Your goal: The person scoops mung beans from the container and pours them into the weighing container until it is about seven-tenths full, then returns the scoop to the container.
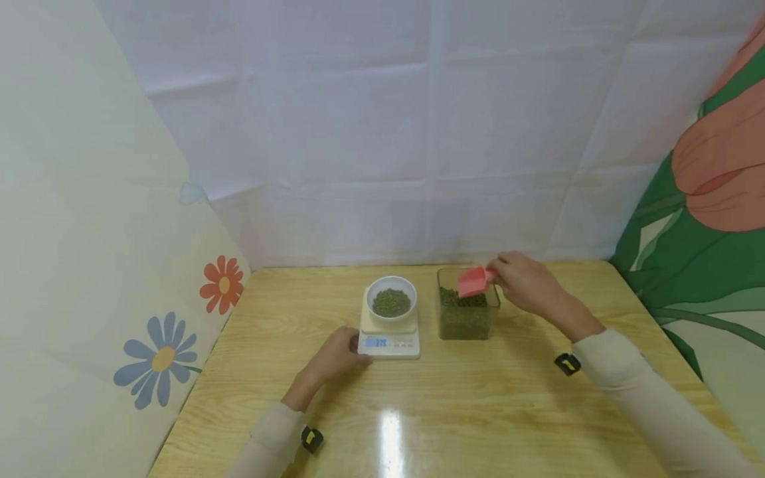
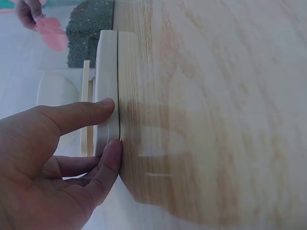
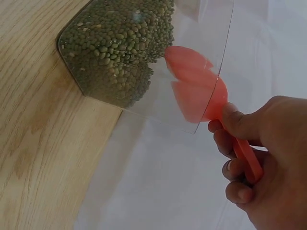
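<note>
My right hand [image 1: 526, 282] grips the handle of a pink scoop [image 1: 473, 281]. In the right wrist view the scoop's bowl [image 3: 196, 81] is partly inside a clear plastic container [image 3: 158, 117], above green mung beans [image 3: 120, 48]. No beans can be made out in the scoop. To the left of the container [image 1: 465, 325] stands a white kitchen scale [image 1: 391, 346] with a lit display, too blurred to read. A white bowl [image 1: 391, 284] holding mung beans [image 1: 391, 303] sits on it. My left hand [image 1: 335, 355] holds the scale's left front corner between thumb and fingers.
The wooden table [image 1: 454, 411] carries the scale and container side by side near its back edge. Behind it hangs a creased white cloth [image 1: 358, 133]. Flower-patterned panels flank both sides. A small black device [image 1: 566, 364] is at the right wrist, another [image 1: 311, 439] at the left.
</note>
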Motion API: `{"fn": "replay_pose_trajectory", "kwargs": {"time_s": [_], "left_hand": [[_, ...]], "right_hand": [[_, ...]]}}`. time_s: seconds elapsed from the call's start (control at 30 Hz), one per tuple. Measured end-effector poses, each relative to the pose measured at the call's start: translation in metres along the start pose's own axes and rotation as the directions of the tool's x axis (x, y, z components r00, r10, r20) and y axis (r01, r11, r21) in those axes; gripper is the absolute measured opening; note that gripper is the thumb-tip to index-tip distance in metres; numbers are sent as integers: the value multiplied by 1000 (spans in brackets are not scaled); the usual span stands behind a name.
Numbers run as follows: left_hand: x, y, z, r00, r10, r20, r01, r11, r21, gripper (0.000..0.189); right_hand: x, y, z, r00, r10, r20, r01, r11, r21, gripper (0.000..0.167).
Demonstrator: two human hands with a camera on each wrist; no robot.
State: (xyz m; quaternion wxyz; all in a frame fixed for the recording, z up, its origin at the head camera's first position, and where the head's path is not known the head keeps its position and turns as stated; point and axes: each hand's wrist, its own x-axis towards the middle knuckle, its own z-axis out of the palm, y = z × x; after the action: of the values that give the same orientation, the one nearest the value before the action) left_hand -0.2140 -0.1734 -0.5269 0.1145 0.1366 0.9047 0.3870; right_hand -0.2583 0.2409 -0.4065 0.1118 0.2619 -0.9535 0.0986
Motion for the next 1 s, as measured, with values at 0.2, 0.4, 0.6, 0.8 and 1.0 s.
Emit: {"fn": "replay_pose_trajectory", "kwargs": {"time_s": [0.2, 0.4, 0.6, 0.8, 1.0], "left_hand": [[1, 1, 0, 1000, -7, -5, 7, 1000, -2, 38], [2, 0, 0, 1000, -7, -1, 7, 1000, 0, 37], [1, 1, 0, 1000, -7, -2, 7, 1000, 0, 36], [1, 2, -1, 1000, -16, -6, 16, 1000, 11, 38], [0, 2, -1, 1000, -13, -3, 13, 1000, 6, 38]], "right_hand": [[1, 0, 4, 999, -32, -14, 32, 998, -45, 19], [2, -1, 7, 999, -52, -9, 51, 996, -66, 18], [4, 0, 13, 999, -46, 12, 47, 997, -67, 18], [6, -3, 13, 999, -27, 36, 30, 997, -71, 15], [7, -6, 14, 999, -21, 34, 23, 997, -71, 15]]}}
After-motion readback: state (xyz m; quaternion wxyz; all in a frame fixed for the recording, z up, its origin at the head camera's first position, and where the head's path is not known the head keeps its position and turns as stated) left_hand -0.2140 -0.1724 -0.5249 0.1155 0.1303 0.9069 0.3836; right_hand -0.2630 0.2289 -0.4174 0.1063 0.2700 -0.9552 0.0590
